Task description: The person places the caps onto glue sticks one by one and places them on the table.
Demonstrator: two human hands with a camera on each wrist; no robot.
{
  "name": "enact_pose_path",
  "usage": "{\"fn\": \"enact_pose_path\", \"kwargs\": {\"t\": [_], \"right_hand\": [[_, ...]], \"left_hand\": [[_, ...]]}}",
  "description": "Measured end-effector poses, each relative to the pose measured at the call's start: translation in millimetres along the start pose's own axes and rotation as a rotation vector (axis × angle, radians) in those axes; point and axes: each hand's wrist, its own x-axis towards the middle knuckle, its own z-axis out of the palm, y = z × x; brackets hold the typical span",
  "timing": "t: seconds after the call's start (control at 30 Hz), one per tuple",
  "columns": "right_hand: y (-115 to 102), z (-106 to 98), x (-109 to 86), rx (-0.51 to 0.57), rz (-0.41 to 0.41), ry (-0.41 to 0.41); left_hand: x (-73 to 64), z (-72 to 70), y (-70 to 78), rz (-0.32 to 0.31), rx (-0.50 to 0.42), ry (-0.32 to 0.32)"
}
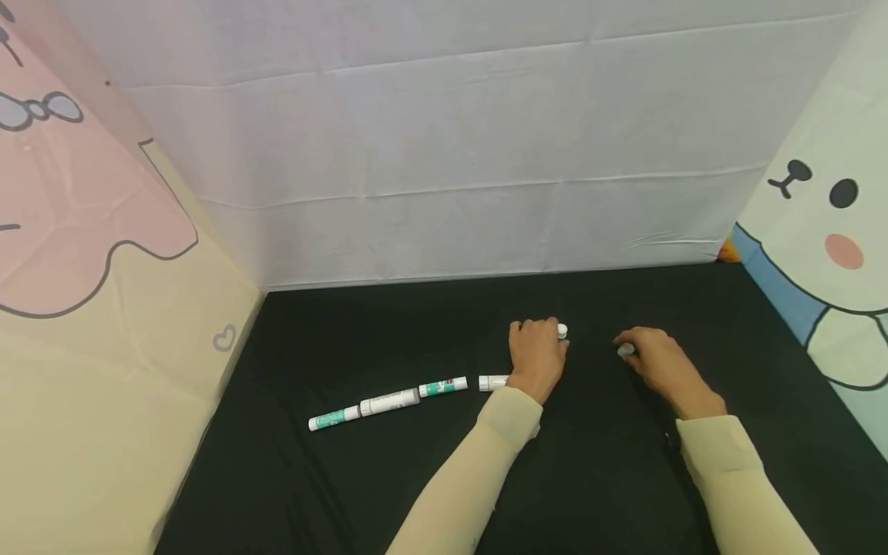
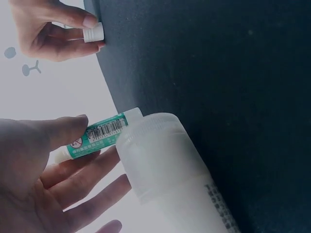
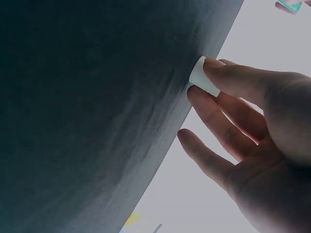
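My left hand point(image 1: 536, 351) pinches a small green-and-white glue stick point(image 2: 99, 135) between thumb and fingers. In the left wrist view its barcode label shows; in the head view only a white end sticks out. To the right, my right hand point(image 1: 662, 362) holds a small white cap point(image 3: 204, 77) by thumb and fingertips, just above the black table or against it; I cannot tell which. A white glue stick point(image 1: 491, 382) lies partly hidden behind my left wrist, and looms large in the left wrist view.
Left of my hands, a slightly slanted line of glue sticks lies on the black tabletop point(image 1: 388, 486): a green-and-white one point(image 1: 334, 418), a larger white one point(image 1: 390, 402) and another green-and-white one point(image 1: 442, 387). A white cloth point(image 1: 444, 169) hangs behind; printed cartoon sheets flank the table.
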Motion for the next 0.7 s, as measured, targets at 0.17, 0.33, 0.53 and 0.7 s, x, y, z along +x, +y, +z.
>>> {"fn": "enact_pose_path", "kwargs": {"t": [0.17, 0.33, 0.53, 0.7], "right_hand": [[-0.7, 1.8, -0.7, -0.004, 0.014, -0.006], [-2.1, 2.0, -3.6, 0.006, 0.001, 0.022], [-9.4, 0.2, -8.7, 0.036, 0.003, 0.052], [-18.0, 0.1, -12.5, 0.066, 0.007, 0.071]], "left_hand": [[-3.0, -1.6, -0.2, 0.012, -0.022, 0.017], [-9.5, -2.4, -3.4, 0.051, -0.057, 0.081], [-20.5, -3.9, -10.6, 0.112, -0.102, 0.190], [-31.5, -6.1, -16.7, 0.160, -0.114, 0.281]]}}
